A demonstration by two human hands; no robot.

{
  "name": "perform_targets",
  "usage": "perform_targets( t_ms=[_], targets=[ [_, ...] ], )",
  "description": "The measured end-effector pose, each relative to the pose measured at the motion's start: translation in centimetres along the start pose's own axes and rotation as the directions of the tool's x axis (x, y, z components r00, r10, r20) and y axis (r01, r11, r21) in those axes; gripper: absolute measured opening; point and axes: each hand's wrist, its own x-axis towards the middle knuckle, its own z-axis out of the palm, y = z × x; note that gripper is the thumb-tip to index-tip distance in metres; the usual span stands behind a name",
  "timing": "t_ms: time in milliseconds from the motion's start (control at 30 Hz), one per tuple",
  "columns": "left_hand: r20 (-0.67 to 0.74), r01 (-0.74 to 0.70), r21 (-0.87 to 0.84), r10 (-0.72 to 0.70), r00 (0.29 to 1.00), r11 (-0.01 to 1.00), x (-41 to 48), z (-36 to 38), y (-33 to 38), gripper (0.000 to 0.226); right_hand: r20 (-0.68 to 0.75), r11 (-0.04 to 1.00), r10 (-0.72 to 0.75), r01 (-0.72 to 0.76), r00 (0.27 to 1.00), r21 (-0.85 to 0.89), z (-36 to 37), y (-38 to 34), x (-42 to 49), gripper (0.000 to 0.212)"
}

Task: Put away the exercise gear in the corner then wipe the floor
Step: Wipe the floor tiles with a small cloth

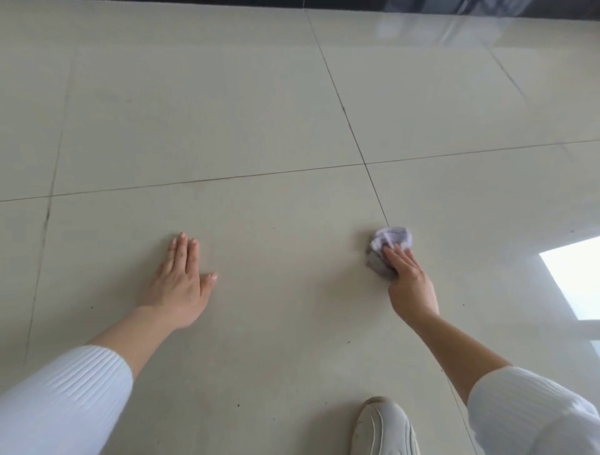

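A crumpled pale lilac and grey cloth (389,242) lies on the beige tiled floor (259,130) at the right of the view. My right hand (409,282) rests on its near side, fingers straight and pressing it onto the tile, thumb hidden under the hand. My left hand (182,282) lies flat on the floor to the left, fingers together and thumb spread, holding nothing. No exercise gear is in view.
A white shoe (384,428) stands on the tile at the bottom, right of centre. Dark grout lines cross the floor. A dark strip (292,3) runs along the far top edge. A bright window reflection (574,276) shines on the floor at the right.
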Motion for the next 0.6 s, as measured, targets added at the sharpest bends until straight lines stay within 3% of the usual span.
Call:
perform_targets(
  t_ms=[67,133,200,300,367,433,533,567,600],
  targets=[
    [0.004,0.002,-0.002,-0.002,1.000,1.000,0.0,0.0,0.0,0.073,-0.094,0.983,0.182,-0.181,0.979,0.021,0.0,1.0,-1.6,0.076],
    [-0.005,-0.001,-0.005,0.001,1.000,1.000,0.1,0.1,0.0,0.073,-0.126,0.970,0.238,-0.230,0.963,0.075,0.7,0.8,-3.8,0.074],
    [-0.019,-0.002,-0.032,0.002,1.000,0.999,0.2,0.3,-0.1,0.073,-0.086,0.986,0.145,-0.137,0.986,0.094,2.1,-0.6,-6.2,0.079],
    [-0.047,0.001,-0.083,-0.005,0.999,0.997,0.2,0.6,-0.1,0.074,0.067,0.975,-0.217,0.212,0.974,0.074,5.0,-3.6,-10.3,0.076],
    [-0.058,0.001,-0.086,-0.006,0.998,0.996,0.2,0.7,-0.1,0.074,0.188,0.882,-0.470,0.456,0.862,0.115,6.8,-5.2,-12.9,0.068],
    [-0.060,-0.002,-0.080,-0.002,0.998,0.997,0.2,0.6,-0.2,0.074,0.308,0.711,-0.698,0.673,0.646,0.201,8.1,-6.7,-15.2,0.054],
    [-0.058,-0.003,-0.081,-0.002,0.998,0.997,0.2,0.5,-0.2,0.073,0.391,0.455,-0.858,0.846,0.332,0.279,8.7,-7.4,-15.8,0.041],
    [-0.063,-0.005,-0.080,0.000,0.998,0.997,0.1,0.5,-0.2,0.073,0.391,0.402,-0.876,0.875,0.282,0.270,8.5,-7.2,-15.0,0.041],
    [-0.069,-0.006,-0.078,0.001,0.998,0.997,0.1,0.5,-0.2,0.073,0.381,0.388,-0.882,0.887,0.278,0.251,8.1,-6.9,-13.9,0.042]
  ],
)
